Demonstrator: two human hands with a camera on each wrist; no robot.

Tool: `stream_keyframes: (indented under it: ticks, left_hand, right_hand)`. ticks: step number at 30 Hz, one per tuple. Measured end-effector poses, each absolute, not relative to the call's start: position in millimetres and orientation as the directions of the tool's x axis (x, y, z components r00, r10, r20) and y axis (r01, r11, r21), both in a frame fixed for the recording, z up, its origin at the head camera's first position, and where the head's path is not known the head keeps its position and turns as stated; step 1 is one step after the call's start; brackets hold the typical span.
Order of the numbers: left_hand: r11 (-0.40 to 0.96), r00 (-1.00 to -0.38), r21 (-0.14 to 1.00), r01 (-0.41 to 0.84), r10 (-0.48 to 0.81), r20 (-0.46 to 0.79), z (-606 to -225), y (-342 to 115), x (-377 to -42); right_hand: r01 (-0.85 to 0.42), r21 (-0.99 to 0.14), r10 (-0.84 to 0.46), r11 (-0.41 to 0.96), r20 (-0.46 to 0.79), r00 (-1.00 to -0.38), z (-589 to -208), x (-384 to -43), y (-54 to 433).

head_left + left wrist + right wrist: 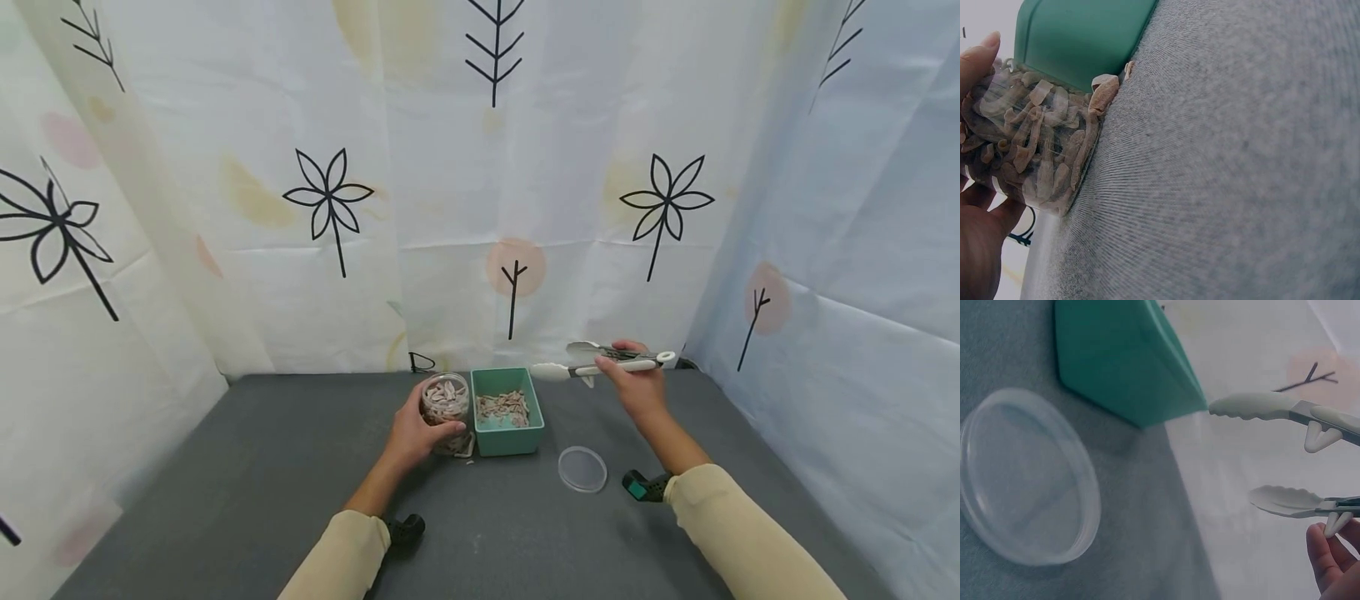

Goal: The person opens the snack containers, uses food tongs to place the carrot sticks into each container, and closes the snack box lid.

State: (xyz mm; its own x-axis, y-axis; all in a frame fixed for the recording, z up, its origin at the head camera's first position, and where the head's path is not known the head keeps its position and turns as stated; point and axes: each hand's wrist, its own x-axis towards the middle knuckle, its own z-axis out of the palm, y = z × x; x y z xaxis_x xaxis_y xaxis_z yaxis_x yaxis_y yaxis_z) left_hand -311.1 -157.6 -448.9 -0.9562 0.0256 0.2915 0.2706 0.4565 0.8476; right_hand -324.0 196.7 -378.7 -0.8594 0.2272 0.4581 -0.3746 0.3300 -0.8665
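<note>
My left hand (420, 427) grips a clear plastic jar (448, 400) filled with pale brown dried strips, thumb on one side and fingers on the other. In the left wrist view the strips (1029, 134) show through the jar wall. A green rectangular container (512, 442) stands right beside the jar, with a layer of similar strips (504, 407) inside. Over to the right, my right hand (636, 385) holds white-tipped tongs (600, 367), their two arms spread apart and nothing between the tips. The tips point left toward the container's right rim, above the table.
A round clear lid (582, 469) lies flat on the dark grey table (300, 483), in front of the container to the right. A few stray strips (1104, 92) lie at the jar's base. A patterned white curtain (435, 208) encloses the table's back and sides.
</note>
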Motion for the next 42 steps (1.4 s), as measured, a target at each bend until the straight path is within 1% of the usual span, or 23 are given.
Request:
stream_keyframes:
  ticks: [5,10,15,20,23,27,31,36,42]
  left_hand:
    - [0.458,-0.955,0.846,0.273,0.026,0.295,-448.9,-157.3,-311.4]
    - [0.456,-0.955,0.846,0.276,0.027,0.297,-449.8,-157.4,-312.2]
    - [0.461,-0.950,0.839,0.290,0.031,0.311,-450.6,-157.7,-312.0]
    - [0.449,-0.953,0.849,0.281,0.029,0.300,-449.9,-157.1,-311.3]
    - [0.451,-0.954,0.848,0.278,0.028,0.298,-449.2,-157.0,-310.9]
    - [0.456,-0.955,0.847,0.274,0.028,0.295,-449.9,-157.7,-312.3]
    - [0.452,-0.956,0.850,0.273,0.032,0.290,-451.0,-157.4,-313.8]
    - [0.437,-0.955,0.854,0.281,0.037,0.295,-450.1,-157.9,-313.3]
    - [0.451,-0.951,0.843,0.292,0.045,0.305,-449.5,-158.8,-311.3]
  right_hand:
    - [-0.316,-0.875,0.274,0.367,0.427,-0.862,-392.9,-326.5,205.6]
    - [-0.254,-0.921,0.301,0.297,0.342,-0.890,-406.7,-333.3,214.9]
    - [-0.195,-0.944,0.304,0.267,0.275,-0.912,-420.8,-339.2,223.6]
    - [-0.163,-0.930,0.295,0.330,0.266,-0.918,-428.4,-338.6,229.8]
    - [-0.133,-0.938,0.269,0.319,0.224,-0.937,-427.5,-335.0,233.3]
    - [-0.102,-0.972,0.222,0.212,0.150,-0.964,-424.8,-326.4,240.4]
    - [-0.104,-0.986,0.205,0.132,0.130,-0.970,-425.7,-314.2,251.0]
    - [-0.153,-0.988,0.214,0.027,0.155,-0.964,-431.6,-302.3,263.6]
    - [-0.218,-0.967,0.119,-0.133,0.203,-0.972,-436.7,-288.5,274.1]
